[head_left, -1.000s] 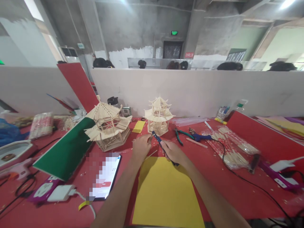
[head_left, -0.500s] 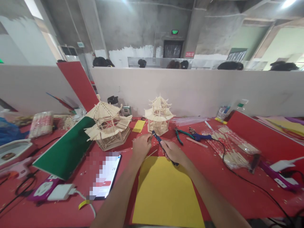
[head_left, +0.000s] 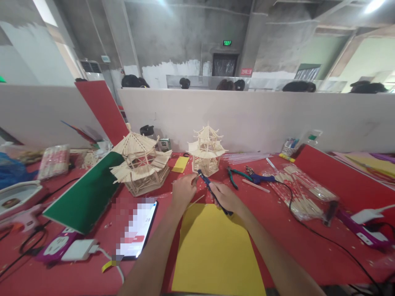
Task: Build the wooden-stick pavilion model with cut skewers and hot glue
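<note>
My right hand [head_left: 224, 195] is wrapped round dark blue-handled pliers [head_left: 204, 177], their jaws pointing up and left, away from me. Close by on the left, my left hand [head_left: 185, 190] is closed in a pinch with its fingertips beside the jaws. It holds what looks like a thin wooden stick, mostly hidden by the fingers. Below that hand a pale thin stick [head_left: 197, 200] slants over the edge of a yellow sheet [head_left: 216, 250]. Just beyond the pliers stands a small pavilion model [head_left: 208, 152] built of wooden sticks.
A larger stick pavilion [head_left: 142, 164] and a leaning green board [head_left: 86, 189] stand left. A phone [head_left: 138, 232] lies nearer me. On the right are green-handled pliers [head_left: 234, 176], a blue glue gun [head_left: 262, 177] with its cord, and bagged sticks [head_left: 296, 189]. A partition [head_left: 247, 119] closes the back.
Almost nothing differs. The handles of the pliers in my right hand look slightly further apart, and both hands stay in place.
</note>
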### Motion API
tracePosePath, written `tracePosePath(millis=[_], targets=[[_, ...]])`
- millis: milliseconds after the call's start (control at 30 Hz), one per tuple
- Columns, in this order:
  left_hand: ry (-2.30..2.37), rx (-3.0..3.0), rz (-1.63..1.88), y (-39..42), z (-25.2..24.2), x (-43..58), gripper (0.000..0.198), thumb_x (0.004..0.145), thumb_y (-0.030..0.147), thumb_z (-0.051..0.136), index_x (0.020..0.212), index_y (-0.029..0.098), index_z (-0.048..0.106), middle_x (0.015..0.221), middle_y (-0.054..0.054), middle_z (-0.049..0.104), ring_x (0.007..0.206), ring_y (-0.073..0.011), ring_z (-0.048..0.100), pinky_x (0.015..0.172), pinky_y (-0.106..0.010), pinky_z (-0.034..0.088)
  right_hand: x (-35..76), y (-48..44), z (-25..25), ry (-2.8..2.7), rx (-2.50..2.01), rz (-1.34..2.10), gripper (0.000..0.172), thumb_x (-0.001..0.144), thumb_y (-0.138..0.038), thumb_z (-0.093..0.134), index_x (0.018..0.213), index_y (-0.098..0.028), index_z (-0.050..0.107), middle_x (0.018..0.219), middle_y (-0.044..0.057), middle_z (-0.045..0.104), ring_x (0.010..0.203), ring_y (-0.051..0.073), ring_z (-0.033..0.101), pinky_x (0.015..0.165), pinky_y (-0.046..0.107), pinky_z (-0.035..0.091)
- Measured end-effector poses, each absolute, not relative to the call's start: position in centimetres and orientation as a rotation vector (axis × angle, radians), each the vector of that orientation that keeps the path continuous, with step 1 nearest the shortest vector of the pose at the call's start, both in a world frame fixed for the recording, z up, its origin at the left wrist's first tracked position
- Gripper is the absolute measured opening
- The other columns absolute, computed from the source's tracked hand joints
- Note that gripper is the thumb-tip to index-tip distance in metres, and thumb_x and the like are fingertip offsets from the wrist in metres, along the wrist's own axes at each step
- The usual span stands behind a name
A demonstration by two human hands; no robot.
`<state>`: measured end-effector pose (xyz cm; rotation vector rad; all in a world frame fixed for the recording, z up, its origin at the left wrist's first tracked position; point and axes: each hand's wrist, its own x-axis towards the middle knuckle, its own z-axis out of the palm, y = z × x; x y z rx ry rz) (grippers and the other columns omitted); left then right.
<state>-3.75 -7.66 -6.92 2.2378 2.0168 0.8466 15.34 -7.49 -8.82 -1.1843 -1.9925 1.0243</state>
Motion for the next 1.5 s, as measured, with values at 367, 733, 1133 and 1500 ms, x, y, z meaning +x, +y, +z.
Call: tracePosePath(millis=[367, 733, 1133, 1500], targets=[[2.025, 2.247, 0.845, -7.54, -7.16, -3.81, 0.027, 0.094, 0.035, 0.045, 0.107, 0.032, 0.069, 0.104, -0.002, 0.074, 0.092, -0.0211, 0.067, 0.07, -0.027, 0.04, 15.23, -7.85, -8.25, -2.057, -1.216, 0.903, 0.046, 0.1, -0.052, 0.023, 0.074, -0.022, 0.048, 0.053, -0.003, 0.055, 0.043, 0.013, 0.054, 0.047, 0.023, 0.036], [2.036, 2.217, 0.85, -7.71, -6.91, -3.62, 0.029, 0.095, 0.035, 0.045, 0.109, 0.031, 0.069, 0.107, -0.002, 0.074, 0.096, -0.0213, 0.067, 0.074, -0.027, 0.041, 15.19, -7.81, -8.22, -2.08, -1.213, 0.853, 0.044, 0.1, -0.05, 0.023, 0.075, -0.022, 0.047, 0.054, -0.003, 0.056, 0.046, 0.014, 0.054, 0.049, 0.024, 0.035], [2.046, 2.211, 0.853, -7.64, -6.93, -3.62, 0.029, 0.095, 0.036, 0.044, 0.109, 0.033, 0.069, 0.106, -0.001, 0.074, 0.095, -0.0211, 0.067, 0.072, -0.027, 0.04, 15.28, -7.81, -8.08, -2.107, -1.209, 0.8, 0.042, 0.101, -0.047, 0.024, 0.077, -0.022, 0.048, 0.055, -0.003, 0.055, 0.048, 0.014, 0.054, 0.049, 0.024, 0.034], [1.999, 2.216, 0.868, -7.72, -6.83, -3.73, 0.029, 0.095, 0.036, 0.044, 0.104, 0.03, 0.071, 0.102, -0.003, 0.075, 0.091, -0.0197, 0.067, 0.068, -0.025, 0.038, 15.15, -7.94, -8.08, -2.077, -1.228, 0.823, 0.045, 0.1, -0.051, 0.022, 0.073, -0.022, 0.045, 0.055, -0.002, 0.056, 0.047, 0.014, 0.054, 0.048, 0.024, 0.034]])
